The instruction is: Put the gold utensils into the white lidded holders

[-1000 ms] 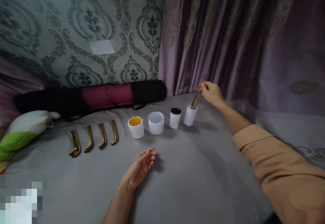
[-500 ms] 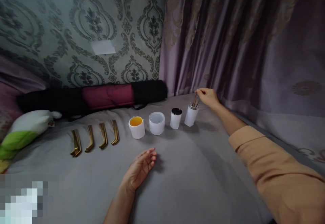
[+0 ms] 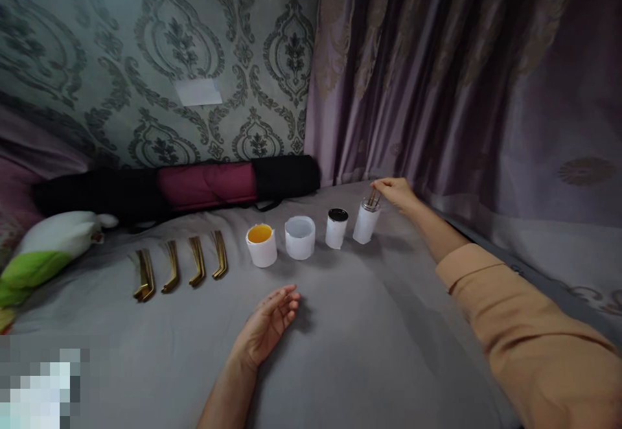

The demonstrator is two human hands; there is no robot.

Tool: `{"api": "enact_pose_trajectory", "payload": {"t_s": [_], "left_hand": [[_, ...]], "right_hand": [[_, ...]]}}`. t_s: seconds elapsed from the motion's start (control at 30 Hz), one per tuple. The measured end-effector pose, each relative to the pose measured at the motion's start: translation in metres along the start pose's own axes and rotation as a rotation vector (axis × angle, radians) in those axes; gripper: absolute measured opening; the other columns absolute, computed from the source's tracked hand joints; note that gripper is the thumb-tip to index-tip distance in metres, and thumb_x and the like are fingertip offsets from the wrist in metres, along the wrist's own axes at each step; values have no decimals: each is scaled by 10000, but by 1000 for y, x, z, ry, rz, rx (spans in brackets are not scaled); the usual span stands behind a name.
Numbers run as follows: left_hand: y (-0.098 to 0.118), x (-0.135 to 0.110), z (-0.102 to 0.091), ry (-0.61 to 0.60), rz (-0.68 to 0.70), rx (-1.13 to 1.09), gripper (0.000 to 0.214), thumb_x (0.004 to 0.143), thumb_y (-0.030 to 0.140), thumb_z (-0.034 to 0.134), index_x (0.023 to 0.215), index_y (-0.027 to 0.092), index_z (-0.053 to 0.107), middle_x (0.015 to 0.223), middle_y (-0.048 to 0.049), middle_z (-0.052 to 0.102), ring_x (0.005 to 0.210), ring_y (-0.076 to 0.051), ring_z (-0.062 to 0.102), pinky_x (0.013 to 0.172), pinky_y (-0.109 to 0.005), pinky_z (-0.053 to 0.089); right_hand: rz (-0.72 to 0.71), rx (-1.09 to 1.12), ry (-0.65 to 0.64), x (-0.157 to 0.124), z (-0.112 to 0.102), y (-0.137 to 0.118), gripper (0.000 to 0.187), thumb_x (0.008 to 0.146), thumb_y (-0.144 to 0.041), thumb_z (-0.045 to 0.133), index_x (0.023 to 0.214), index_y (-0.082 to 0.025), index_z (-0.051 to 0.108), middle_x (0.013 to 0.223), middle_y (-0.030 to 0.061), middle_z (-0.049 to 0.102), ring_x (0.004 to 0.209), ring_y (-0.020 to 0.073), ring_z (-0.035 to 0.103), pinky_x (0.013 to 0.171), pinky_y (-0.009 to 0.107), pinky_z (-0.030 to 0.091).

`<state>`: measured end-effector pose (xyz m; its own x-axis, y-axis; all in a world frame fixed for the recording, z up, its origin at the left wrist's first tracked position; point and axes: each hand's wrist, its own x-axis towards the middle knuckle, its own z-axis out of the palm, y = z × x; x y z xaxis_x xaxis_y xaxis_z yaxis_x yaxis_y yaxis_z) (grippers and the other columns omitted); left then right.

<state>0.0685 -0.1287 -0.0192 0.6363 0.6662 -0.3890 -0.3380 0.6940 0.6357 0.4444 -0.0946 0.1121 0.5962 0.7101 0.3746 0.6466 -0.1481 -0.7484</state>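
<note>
right hand (image 3: 396,192) is pinched shut on thin brown sticks (image 3: 372,197); lowered since a second ago, so they are seated deeper in the white cup (image 3: 364,225). left hand (image 3: 269,322), at the cup's 7 o'clock, is laid loosely open on the bed (image 3: 379,351), unmoved.

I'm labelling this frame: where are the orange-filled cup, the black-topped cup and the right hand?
orange-filled cup (image 3: 263,255), head view, its white front wall.
black-topped cup (image 3: 335,234), head view, white side below the dark top.
right hand (image 3: 398,194), head view, back of the hand, fingers pinching the brown sticks (image 3: 372,198).
</note>
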Motion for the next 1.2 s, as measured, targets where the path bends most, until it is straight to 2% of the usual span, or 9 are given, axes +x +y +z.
{"api": "enact_pose_trajectory", "payload": {"t_s": [0.33,0.6,0.77,1.2], "left_hand": [[-1,0,0,2,-3,-3,204,771,181,561,960,111,596,894,-86,623,709,-98,586,638,-205,478],[1,-2,3,8,-3,3,203,775,187,555,959,112,593,884,-87,624,703,-102,588,632,-211,481],[1,-2,3,5,-4,1,200,777,187,553,958,114,594,885,-89,625,706,-103,588,638,-212,482],[1,-2,3,6,-2,-2,209,773,189,559,964,110,592,884,-84,619,706,-99,579,631,-206,477]], "right_hand": [[39,76,-11,-3,3,2,172,698,-254,553,722,-156,692,794,66,686,788,184,613,715,287,455],[73,92,-15,-5,4,2,177,683,-240,555,741,-147,694,794,65,686,774,176,615,714,284,458],[63,71,-10,-6,6,5,204,677,-254,551,772,-148,697,745,52,685,723,177,617,671,282,464],[35,4,47,-10,9,4,198,666,-239,551,759,-151,702,810,66,687,792,203,622,717,299,465]]}}
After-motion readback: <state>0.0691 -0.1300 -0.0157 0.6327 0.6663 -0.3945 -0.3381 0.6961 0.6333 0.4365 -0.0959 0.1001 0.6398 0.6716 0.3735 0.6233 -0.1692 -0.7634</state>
